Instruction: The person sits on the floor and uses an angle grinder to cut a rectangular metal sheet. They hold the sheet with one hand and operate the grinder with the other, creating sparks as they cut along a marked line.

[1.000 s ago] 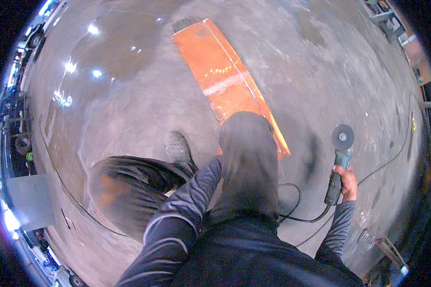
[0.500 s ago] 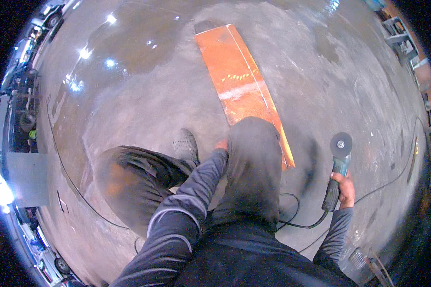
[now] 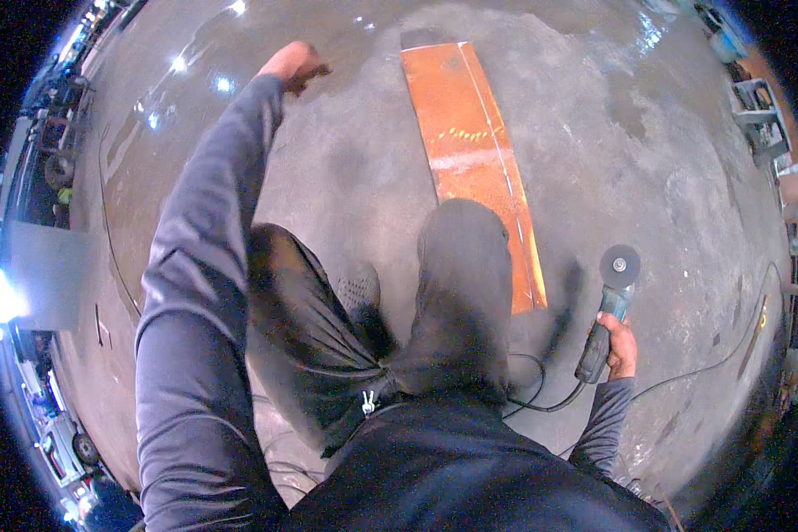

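Note:
My right hand (image 3: pixel 621 344) is wrapped round the dark rear body of an angle grinder (image 3: pixel 615 304), held out at the right with its round disc (image 3: pixel 620 265) pointing away from me. The grinder's cord runs back from its handle toward my body. At the far left, my left hand (image 3: pixel 294 66) is raised over the floor on an outstretched arm, fingers curled in and no object visible in it. Between the two hands lies a long orange metal sheet (image 3: pixel 472 97) with a pale line along its right side and yellow marks across it. My knee hides part of its near left edge.
A thin cable (image 3: pixel 727 356) crosses the concrete floor on the right, and another cable (image 3: pixel 115 266) lies at the left. A pale panel (image 3: pixel 49 277) stands near the left rim. Metal furniture (image 3: pixel 758 115) stands at the far right.
My left hand has swung from beside my knee out to the far left, and my left leg has shifted inward. The grinder stays in my right hand, nearly in place.

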`<action>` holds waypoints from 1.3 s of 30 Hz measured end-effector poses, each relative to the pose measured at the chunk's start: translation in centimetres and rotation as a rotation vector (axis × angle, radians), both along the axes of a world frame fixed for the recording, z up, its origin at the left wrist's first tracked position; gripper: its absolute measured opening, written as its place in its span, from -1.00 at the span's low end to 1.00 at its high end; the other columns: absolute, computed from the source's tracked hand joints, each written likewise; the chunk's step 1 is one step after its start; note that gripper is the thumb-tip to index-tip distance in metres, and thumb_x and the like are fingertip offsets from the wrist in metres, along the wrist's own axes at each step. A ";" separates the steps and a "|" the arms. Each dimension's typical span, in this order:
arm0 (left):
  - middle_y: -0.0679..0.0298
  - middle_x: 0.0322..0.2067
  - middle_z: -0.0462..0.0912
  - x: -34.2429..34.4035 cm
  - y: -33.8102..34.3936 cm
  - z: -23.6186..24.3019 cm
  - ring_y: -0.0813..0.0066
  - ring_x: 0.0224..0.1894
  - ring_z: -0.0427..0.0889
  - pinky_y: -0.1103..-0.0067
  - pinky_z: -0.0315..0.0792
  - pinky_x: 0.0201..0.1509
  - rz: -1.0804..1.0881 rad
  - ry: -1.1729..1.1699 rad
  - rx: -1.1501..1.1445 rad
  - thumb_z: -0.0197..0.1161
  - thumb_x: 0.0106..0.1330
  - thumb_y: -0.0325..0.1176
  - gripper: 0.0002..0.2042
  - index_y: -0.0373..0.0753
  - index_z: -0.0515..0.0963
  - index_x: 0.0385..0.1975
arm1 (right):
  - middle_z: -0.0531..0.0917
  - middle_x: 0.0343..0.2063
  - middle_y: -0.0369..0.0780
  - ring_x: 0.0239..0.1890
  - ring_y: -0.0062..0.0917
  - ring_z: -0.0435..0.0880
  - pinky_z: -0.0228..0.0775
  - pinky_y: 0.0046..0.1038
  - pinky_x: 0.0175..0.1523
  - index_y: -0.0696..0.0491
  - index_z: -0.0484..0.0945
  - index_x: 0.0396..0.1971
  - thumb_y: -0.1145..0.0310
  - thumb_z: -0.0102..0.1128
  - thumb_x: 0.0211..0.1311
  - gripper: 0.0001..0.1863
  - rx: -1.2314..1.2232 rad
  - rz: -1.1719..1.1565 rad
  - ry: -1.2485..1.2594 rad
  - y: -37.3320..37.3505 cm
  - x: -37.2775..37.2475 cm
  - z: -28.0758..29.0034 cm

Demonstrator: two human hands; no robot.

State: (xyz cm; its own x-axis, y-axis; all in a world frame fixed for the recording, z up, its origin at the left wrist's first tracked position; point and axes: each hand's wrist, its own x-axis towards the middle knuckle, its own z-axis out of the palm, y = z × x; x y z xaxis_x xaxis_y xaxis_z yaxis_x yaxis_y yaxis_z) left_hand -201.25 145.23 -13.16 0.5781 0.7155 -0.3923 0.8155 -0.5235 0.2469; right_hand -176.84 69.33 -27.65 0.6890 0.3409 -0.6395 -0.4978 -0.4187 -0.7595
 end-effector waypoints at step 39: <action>-0.26 0.47 -0.45 5.5 -8.0 -51.9 -0.28 0.52 -0.27 -0.09 0.01 0.45 0.175 0.610 -0.078 0.55 -0.13 0.22 0.40 -0.29 -0.42 0.48 | 0.45 -0.50 -0.43 -0.51 -0.68 0.39 0.22 -0.53 -0.39 -0.01 0.49 -0.23 0.22 0.31 0.04 -0.69 -0.940 -0.753 -0.495 -2.0 -14.6 10.1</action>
